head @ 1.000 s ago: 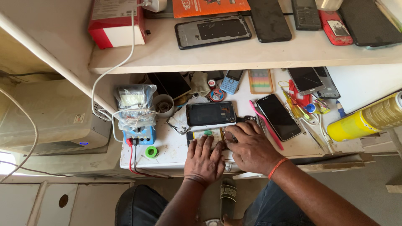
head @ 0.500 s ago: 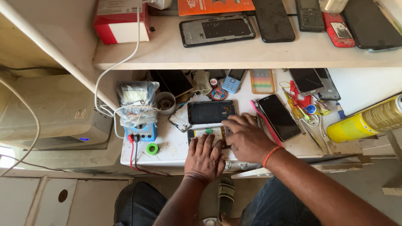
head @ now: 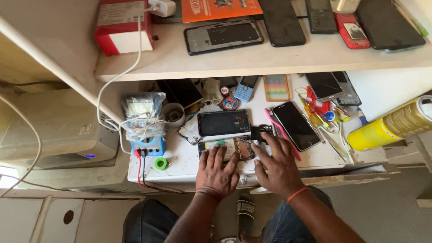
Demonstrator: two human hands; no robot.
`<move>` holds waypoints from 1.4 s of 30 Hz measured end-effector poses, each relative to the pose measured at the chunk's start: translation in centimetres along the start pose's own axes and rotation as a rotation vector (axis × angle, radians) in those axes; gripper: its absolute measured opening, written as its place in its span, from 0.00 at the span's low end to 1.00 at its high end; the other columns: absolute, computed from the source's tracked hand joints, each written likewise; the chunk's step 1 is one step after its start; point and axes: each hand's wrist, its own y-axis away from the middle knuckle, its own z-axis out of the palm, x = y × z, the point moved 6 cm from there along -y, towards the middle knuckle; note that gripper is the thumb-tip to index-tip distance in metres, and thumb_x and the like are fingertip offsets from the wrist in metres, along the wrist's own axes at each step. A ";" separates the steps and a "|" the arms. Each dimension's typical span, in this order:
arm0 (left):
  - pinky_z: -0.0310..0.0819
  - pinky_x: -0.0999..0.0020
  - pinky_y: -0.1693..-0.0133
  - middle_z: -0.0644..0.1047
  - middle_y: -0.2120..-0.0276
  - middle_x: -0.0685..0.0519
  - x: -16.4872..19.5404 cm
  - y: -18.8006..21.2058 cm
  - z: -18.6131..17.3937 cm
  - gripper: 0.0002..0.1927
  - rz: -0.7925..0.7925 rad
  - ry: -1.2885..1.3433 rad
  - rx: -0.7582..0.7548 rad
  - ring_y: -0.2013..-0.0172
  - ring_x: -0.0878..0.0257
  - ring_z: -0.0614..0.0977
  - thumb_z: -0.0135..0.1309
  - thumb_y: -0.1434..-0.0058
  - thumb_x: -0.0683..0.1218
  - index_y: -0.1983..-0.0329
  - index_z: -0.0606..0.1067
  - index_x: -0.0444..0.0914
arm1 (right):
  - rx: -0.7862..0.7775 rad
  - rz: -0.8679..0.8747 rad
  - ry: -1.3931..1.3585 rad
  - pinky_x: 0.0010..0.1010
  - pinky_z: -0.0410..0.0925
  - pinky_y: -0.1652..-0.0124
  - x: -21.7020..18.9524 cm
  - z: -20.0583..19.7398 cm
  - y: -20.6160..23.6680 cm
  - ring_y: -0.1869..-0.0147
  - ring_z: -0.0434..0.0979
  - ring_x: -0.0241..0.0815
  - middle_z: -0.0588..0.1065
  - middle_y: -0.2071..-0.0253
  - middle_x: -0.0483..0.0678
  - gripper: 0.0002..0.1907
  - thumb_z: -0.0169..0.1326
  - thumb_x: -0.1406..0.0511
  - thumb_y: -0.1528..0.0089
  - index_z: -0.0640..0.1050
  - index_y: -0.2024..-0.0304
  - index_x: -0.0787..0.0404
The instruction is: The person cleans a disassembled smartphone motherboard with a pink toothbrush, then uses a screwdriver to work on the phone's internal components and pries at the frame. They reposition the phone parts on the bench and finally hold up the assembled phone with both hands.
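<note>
Workbench: white table [head: 189,164] under a pale shelf [head: 279,58], both crowded with phones and parts.
Shelf load: red and white box [head: 119,24] at the left end, an orange packet [head: 220,8], a bare phone frame [head: 223,36] and several dark handsets beside them.
Spray can: yellow can [head: 391,123] lay on its side at the right edge of the table.
Meter: blue multimeter [head: 150,146] stood at the left of the table, a plastic-wrapped bundle [head: 141,112] on top, red and black leads hanging off the front edge.
Loose phones: black smartphone [head: 295,125] lay face up right of the work spot, well apart from the can; a dark screen panel [head: 224,122] lay just behind the work.
Opened phone: opened phone [head: 234,146] lay flat near the front edge of the table, its board and battery showing, between the two hands.
Left hand: left hand [head: 217,173] rested palm down, fingers spread flat on the opened phone's lower edge, gripping nothing.
Right hand: right hand [head: 276,164] lay palm down, fingers splayed, tips touching the phone's right end and a small black part [head: 261,132]; nothing was clasped.
Tape roll: small green roll [head: 160,164] sat just in front of the meter.
</note>
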 end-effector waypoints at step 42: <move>0.67 0.50 0.56 0.75 0.59 0.54 -1.7 -4.1 -5.3 0.14 0.145 0.101 -0.092 0.55 0.53 0.76 0.58 0.41 0.54 0.53 0.81 0.51 | -0.026 0.082 0.109 0.54 0.53 0.34 2.0 1.4 0.2 0.37 0.64 0.58 0.68 0.44 0.56 0.32 0.58 0.49 0.45 0.76 0.46 0.62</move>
